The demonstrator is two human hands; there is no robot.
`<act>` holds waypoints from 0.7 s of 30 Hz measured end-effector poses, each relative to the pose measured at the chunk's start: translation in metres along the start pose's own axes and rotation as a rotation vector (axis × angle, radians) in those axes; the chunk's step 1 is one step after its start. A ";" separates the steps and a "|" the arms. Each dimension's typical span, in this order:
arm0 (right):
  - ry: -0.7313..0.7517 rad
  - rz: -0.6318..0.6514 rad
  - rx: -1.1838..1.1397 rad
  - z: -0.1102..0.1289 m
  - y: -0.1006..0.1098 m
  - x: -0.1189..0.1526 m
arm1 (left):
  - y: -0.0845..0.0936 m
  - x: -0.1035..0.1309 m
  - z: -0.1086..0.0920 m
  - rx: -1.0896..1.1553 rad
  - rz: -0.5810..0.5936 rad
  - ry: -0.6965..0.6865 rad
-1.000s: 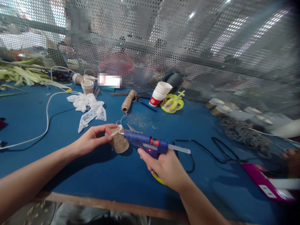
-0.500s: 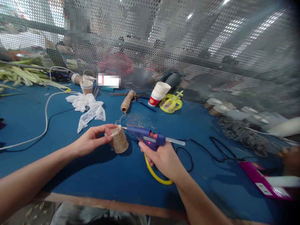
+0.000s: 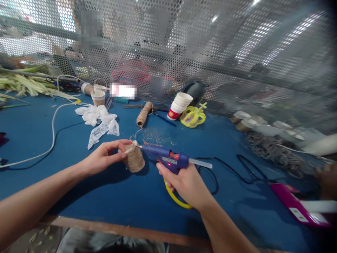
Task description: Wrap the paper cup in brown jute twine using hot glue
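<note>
A paper cup wrapped in brown twine [image 3: 135, 160] is tilted on its side in the grip of my left hand [image 3: 109, 154], the fingers at its rim. My right hand [image 3: 185, 181] is closed round the handle of a blue glue gun [image 3: 160, 153], its red light lit and a clear glue stick [image 3: 202, 163] sticking out of the back. The nozzle points left, at or very near the cup's rim; whether it touches I cannot tell. From the rim a strand of twine runs up to a twine roll [image 3: 144, 114]. Below my right hand curves a yellow loop [image 3: 175, 199].
White crumpled lace cloth [image 3: 102, 123] lies at the left, near a wrapped cup [image 3: 98, 97]. Stacked paper cups [image 3: 180, 105] and a yellow crown-shaped piece [image 3: 193, 117] stand behind. A purple power strip [image 3: 296, 207], grey cord [image 3: 276, 153] and a blurred hand [image 3: 326, 179] are at the right.
The glue gun and my right hand have shifted slightly right and down, and the nozzle has dropped a little at the cup's rim. My left hand stays on the cup.
</note>
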State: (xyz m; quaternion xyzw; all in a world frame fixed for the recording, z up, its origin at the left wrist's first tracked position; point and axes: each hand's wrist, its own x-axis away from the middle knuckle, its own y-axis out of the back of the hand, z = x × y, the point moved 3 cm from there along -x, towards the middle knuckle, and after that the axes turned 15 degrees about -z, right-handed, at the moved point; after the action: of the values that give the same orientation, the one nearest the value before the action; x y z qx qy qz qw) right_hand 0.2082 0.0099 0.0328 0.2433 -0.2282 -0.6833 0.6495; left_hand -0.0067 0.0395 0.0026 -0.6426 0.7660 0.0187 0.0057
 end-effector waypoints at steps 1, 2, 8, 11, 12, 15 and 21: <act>-0.001 0.004 0.001 0.000 0.000 0.001 | 0.000 0.000 0.000 0.000 0.001 0.004; -0.004 0.007 -0.002 0.001 0.000 0.003 | 0.000 0.000 0.000 0.001 0.000 0.008; 0.012 0.020 -0.042 0.004 -0.003 0.009 | 0.000 0.001 0.001 0.021 -0.004 0.024; 0.080 0.012 -0.054 0.006 -0.005 0.011 | 0.000 0.001 0.001 0.009 -0.006 0.022; 0.096 0.009 -0.061 0.006 -0.005 0.011 | 0.000 0.001 0.001 0.006 -0.004 0.020; 0.101 0.002 -0.065 0.006 -0.005 0.012 | 0.000 0.000 0.000 0.000 -0.001 0.015; 0.022 -0.003 -0.007 0.002 0.000 0.004 | -0.001 0.000 -0.001 -0.003 0.001 -0.008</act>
State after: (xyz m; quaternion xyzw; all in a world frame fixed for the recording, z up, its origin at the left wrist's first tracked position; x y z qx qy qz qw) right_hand 0.2064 0.0056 0.0343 0.2486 -0.2183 -0.6825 0.6518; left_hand -0.0061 0.0390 0.0037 -0.6420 0.7664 0.0222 0.0079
